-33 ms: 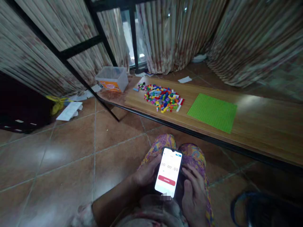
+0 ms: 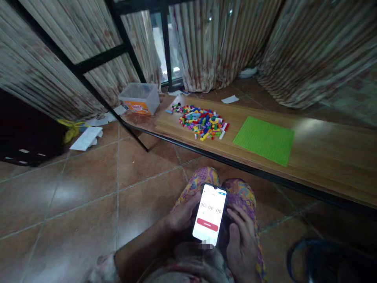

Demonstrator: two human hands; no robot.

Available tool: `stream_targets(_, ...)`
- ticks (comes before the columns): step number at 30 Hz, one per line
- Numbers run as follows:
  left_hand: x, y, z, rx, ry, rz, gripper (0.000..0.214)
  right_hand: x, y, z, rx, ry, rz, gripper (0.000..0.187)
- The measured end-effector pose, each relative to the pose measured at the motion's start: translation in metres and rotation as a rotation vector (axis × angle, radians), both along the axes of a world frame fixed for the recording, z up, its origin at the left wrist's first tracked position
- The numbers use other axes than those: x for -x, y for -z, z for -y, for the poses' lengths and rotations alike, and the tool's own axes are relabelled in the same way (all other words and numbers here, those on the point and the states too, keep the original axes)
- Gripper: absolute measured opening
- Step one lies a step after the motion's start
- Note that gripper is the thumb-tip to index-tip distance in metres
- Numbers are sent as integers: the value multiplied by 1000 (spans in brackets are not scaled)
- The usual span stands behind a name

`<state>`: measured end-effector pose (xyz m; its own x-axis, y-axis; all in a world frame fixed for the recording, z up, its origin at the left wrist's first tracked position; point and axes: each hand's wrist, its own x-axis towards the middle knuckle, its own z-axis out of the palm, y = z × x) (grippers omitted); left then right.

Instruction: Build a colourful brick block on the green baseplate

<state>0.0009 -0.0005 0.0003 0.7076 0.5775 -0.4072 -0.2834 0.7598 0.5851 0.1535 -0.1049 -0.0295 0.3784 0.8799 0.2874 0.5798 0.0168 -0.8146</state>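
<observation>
A smartphone (image 2: pixel 210 204) with a lit white screen, a row of zeros and a red button is held over my lap. My left hand (image 2: pixel 183 215) grips it by its left edge; some of those fingers are hidden behind it. Beside the phone's right edge rests my right hand (image 2: pixel 242 241), fingers stretched and apart, with nothing held in it. Beyond my knees, on a low wooden bench-like table (image 2: pixel 330 157), lie a heap of colourful toy bricks (image 2: pixel 203 122) and a flat green baseplate (image 2: pixel 265 140).
A clear plastic box (image 2: pixel 140 98) with an orange label stands at the table's left end. Dark metal bars (image 2: pixel 97 92) slant up at the left. White papers (image 2: pixel 85 138) and a yellow item (image 2: pixel 70 131) lie on the tiled floor. Curtains (image 2: pixel 218 43) hang behind.
</observation>
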Motion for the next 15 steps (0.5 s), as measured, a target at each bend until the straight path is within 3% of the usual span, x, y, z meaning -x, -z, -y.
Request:
stream_targets(9,-3,-1,7,26,-73,-7,55,1,4,0,-14,22,-7,33)
stream_targets(15,-2,-1,5,7,-114,-26,50,2,2,3,-40,-37,31,31)
